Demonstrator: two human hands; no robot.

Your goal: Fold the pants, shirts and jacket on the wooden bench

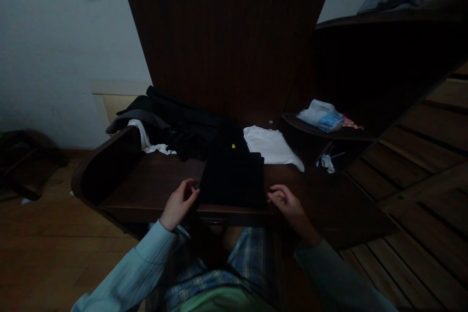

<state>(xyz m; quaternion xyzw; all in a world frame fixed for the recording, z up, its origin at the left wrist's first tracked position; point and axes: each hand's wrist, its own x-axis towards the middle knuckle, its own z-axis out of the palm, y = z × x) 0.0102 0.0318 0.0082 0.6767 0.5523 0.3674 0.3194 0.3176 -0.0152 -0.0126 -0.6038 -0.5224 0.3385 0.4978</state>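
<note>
A black garment (233,175) lies folded flat on the dark wooden table (146,185) right in front of me. My left hand (179,204) pinches its near left corner, fingers curled on the cloth. At the near right corner my right hand (287,201) has its fingers bent onto the edge of the same garment. A small yellow tag (233,146) shows near the garment's far end.
A heap of dark clothes (171,122) with a white piece (146,142) lies at the table's back left. A folded white shirt (272,146) sits at back right. A plastic bag (321,116) rests on a low shelf to the right. Wooden floor surrounds the table.
</note>
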